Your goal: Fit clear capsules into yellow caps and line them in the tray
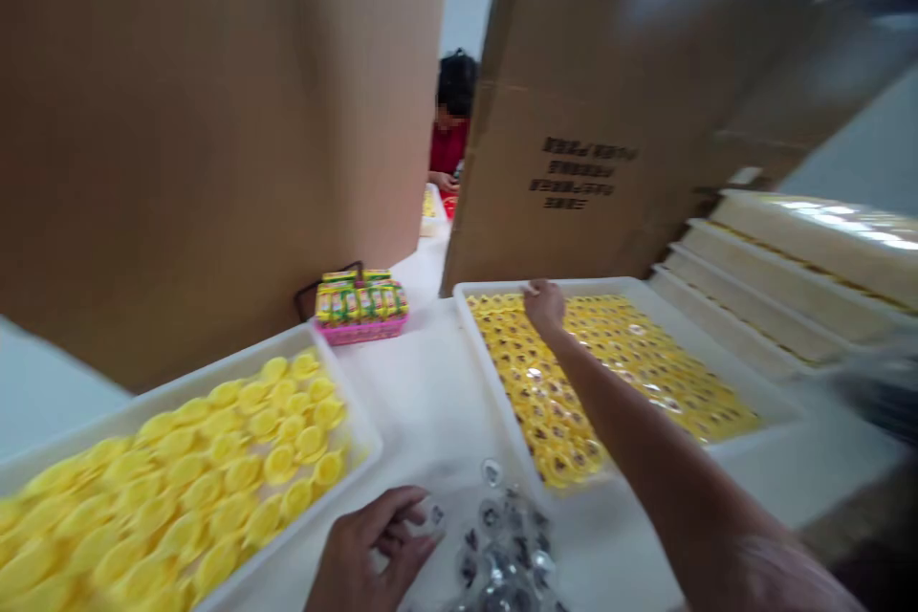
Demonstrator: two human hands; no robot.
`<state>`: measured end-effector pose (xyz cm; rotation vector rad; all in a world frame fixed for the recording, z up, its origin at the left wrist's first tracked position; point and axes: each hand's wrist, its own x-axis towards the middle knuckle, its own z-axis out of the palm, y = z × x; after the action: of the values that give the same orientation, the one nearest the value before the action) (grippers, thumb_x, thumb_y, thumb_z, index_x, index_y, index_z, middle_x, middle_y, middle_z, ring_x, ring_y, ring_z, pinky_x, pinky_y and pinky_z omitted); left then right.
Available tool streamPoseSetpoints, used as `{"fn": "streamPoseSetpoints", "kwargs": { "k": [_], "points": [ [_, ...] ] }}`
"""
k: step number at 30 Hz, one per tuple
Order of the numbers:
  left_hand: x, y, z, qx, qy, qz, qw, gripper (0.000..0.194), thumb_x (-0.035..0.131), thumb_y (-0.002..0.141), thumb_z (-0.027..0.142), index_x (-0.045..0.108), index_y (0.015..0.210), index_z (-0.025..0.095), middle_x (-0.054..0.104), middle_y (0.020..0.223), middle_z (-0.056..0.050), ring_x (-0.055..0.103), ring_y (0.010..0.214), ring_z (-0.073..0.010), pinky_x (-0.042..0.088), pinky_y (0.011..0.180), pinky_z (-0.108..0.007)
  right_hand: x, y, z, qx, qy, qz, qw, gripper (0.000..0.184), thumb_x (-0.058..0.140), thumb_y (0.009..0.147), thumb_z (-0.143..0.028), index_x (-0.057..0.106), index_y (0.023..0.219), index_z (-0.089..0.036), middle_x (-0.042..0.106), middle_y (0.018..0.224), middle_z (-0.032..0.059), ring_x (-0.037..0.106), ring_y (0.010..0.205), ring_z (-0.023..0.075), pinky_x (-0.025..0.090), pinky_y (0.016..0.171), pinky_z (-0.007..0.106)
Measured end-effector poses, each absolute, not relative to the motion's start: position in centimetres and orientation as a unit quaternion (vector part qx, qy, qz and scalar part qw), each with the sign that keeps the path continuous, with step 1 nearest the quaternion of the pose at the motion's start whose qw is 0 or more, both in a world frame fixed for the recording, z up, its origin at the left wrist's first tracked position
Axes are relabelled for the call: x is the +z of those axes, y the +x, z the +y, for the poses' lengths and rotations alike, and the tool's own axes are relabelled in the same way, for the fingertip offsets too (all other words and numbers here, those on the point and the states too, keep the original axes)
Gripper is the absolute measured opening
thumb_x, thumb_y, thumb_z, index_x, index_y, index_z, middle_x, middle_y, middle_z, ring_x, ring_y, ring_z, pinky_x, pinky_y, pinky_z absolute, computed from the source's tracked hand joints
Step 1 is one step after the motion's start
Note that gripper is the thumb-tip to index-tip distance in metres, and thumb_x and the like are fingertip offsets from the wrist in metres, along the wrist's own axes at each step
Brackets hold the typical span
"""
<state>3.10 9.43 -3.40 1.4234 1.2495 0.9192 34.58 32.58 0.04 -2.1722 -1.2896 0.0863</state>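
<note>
Tabletop (408, 382), left hand (377, 550) with apparent disc (436, 514)

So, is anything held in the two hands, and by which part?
The left hand pinches a small clear disc by its edge, between thumb and forefinger. Whether the right hand holds anything cannot be told.

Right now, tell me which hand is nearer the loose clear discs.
Left. The left hand is just left of the loose clear discs; the right hand is beyond them, over the far side of the right tray.
</note>
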Motion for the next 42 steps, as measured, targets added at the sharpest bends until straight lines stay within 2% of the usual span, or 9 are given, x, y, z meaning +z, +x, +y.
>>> {"fn": "streamPoseSetpoints", "kwargs": {
  "k": [2, 6, 11, 17, 21, 28, 37, 40, 42],
  "points": [
    [-2.6, 3.1, 9.5, 0.357, 0.621, 0.488, 0.500, 0.033, 0.061, 0.074, 0.045, 0.068, 0.096, 0.022, 0.070, 0.080, -0.005, 0.062, 0.065, -0.0169, 0.050, 0.061, -0.024, 0.8, 31.3, 32.0, 0.014, -0.765, -0.538, 0.353, 0.028, 0.046, 0.086, -0.021, 0.058, 0.108, -0.011, 0.057, 0.113, 0.0159, 0.057, 0.091, 0.0214, 0.042, 0.081, 0.032],
    [-2.2, 2.8, 9.6, 0.325, 0.636, 0.479, 0.510, 0.031, 0.057, 0.078, 0.043, 0.068, 0.094, 0.019, 0.067, 0.068, -0.005, 0.056, 0.059, -0.0148, 0.044, 0.056, -0.023, 2.4, 21.6, 28.9, 0.060, -0.512, -0.735, 0.440, 0.020, 0.047, 0.086, -0.022, 0.064, 0.093, -0.017, 0.064, 0.093, 0.0084, 0.058, 0.082, 0.0180, 0.044, 0.074, 0.028],
    [-2.3, 2.8, 9.2, 0.354, 0.621, 0.491, 0.497, 0.033, 0.055, 0.080, 0.046, 0.070, 0.085, 0.017, 0.061, 0.058, -0.002, 0.049, 0.052, -0.0128, 0.035, 0.050, -0.023, 2.4, 10.7, 25.8, 0.170, -0.356, -0.875, 0.280, 0.021, 0.047, 0.088, -0.020, 0.068, 0.084, -0.018, 0.068, 0.084, 0.0054, 0.060, 0.080, 0.0163, 0.042, 0.073, 0.025],
    [-2.3, 2.6, 9.1, 0.389, 0.617, 0.481, 0.487, 0.029, 0.053, 0.081, 0.040, 0.070, 0.078, 0.018, 0.062, 0.056, -0.002, 0.050, 0.051, -0.0135, 0.034, 0.050, -0.024, 0.6, 4.8, 27.8, 0.039, -0.360, -0.929, 0.081, 0.022, 0.053, 0.081, -0.012, 0.064, 0.100, -0.015, 0.067, 0.096, 0.0087, 0.054, 0.094, 0.0205, 0.038, 0.075, 0.028],
    [-2.1, 2.1, 9.5, 0.419, 0.579, 0.483, 0.507, 0.028, 0.050, 0.082, 0.037, 0.069, 0.077, 0.017, 0.064, 0.061, -0.003, 0.053, 0.052, -0.0141, 0.037, 0.052, -0.025, -0.7, 2.7, 29.3, -0.008, -0.330, -0.944, 0.020, 0.015, 0.058, 0.077, -0.011, 0.066, 0.090, -0.011, 0.067, 0.087, 0.0128, 0.048, 0.097, 0.0255, 0.035, 0.080, 0.034],
    [-1.2, 0.7, 9.6, 0.491, 0.529, 0.454, 0.523, 0.018, 0.054, 0.078, 0.027, 0.067, 0.082, 0.015, 0.063, 0.061, -0.003, 0.052, 0.052, -0.0135, 0.040, 0.051, -0.024, -1.8, 2.3, 30.4, 0.009, -0.345, -0.938, 0.045, 0.024, 0.068, 0.076, -0.027, 0.067, 0.094, -0.013, 0.066, 0.092, 0.0104, 0.046, 0.098, 0.0249, 0.035, 0.084, 0.035],
    [-1.0, -2.3, 10.8, 0.688, 0.292, 0.563, 0.353, 0.024, 0.050, 0.085, 0.039, 0.052, 0.103, 0.023, 0.056, 0.079, 0.001, 0.052, 0.063, -0.0106, 0.043, 0.060, -0.022, 3.9, 6.9, 23.8, 0.193, -0.295, -0.909, 0.222, 0.030, 0.070, 0.073, -0.022, 0.063, 0.101, -0.013, 0.065, 0.092, 0.0059, 0.056, 0.076, 0.0140, 0.045, 0.071, 0.026],
    [-0.8, -2.5, 10.8, 0.656, 0.329, 0.548, 0.402, 0.029, 0.045, 0.088, 0.043, 0.053, 0.107, 0.023, 0.054, 0.068, 0.002, 0.049, 0.058, -0.0106, 0.039, 0.053, -0.021, 6.0, 9.5, 20.3, 0.232, -0.303, -0.901, 0.205, 0.029, 0.071, 0.071, -0.021, 0.063, 0.098, -0.014, 0.065, 0.090, 0.0042, 0.057, 0.076, 0.0135, 0.045, 0.071, 0.025],
    [-0.8, -2.5, 10.7, 0.594, 0.370, 0.506, 0.504, 0.033, 0.043, 0.088, 0.047, 0.060, 0.094, 0.019, 0.051, 0.056, 0.002, 0.044, 0.051, -0.0100, 0.034, 0.047, -0.020, 6.9, 11.0, 18.6, 0.256, -0.302, -0.902, 0.171, 0.027, 0.071, 0.070, -0.019, 0.064, 0.095, -0.016, 0.065, 0.087, 0.0026, 0.057, 0.077, 0.0134, 0.044, 0.072, 0.025]
  ]
}}
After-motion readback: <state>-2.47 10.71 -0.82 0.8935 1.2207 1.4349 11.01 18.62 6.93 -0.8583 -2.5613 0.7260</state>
